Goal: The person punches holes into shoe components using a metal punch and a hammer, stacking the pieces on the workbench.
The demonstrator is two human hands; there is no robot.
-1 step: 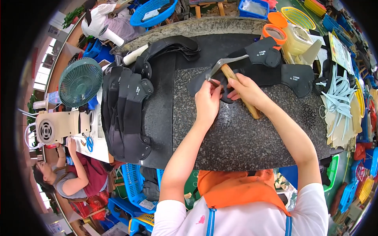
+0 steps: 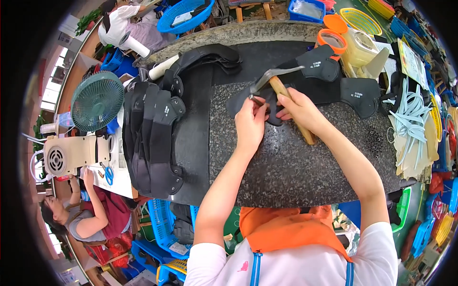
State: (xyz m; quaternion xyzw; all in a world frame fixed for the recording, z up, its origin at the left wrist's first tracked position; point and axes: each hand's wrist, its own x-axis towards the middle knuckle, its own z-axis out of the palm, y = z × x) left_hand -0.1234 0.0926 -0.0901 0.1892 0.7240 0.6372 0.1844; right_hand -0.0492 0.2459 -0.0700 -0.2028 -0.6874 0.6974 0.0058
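Observation:
My right hand [image 2: 299,106] is closed around a hammer [image 2: 285,90] with a wooden handle; its curved metal head hangs over the work. The thumb and fingers of my left hand [image 2: 251,119] pinch a short, dark metal rod [image 2: 258,100], probably a punch. Between both hands lies a black padded piece [image 2: 237,102] on the stone slab [image 2: 296,167], partly covered by my fingers and the hammer. Right-hand fingertips reach the edge of this piece. Beyond it, black straps with rounded end pads [image 2: 359,95] stretch to the right.
Stacked black padded straps [image 2: 155,136] lie at the left. Small dark fasteners [image 2: 374,143] are scattered at the right, near pale blue strips [image 2: 411,117]. An orange-rimmed jar [image 2: 332,40] stands at the back. A green fan [image 2: 98,101] and a co-worker [image 2: 98,214] are farther left.
My left hand has shifted very slightly left with the metal rod. The hammer head has moved slightly right; the rest looks the same.

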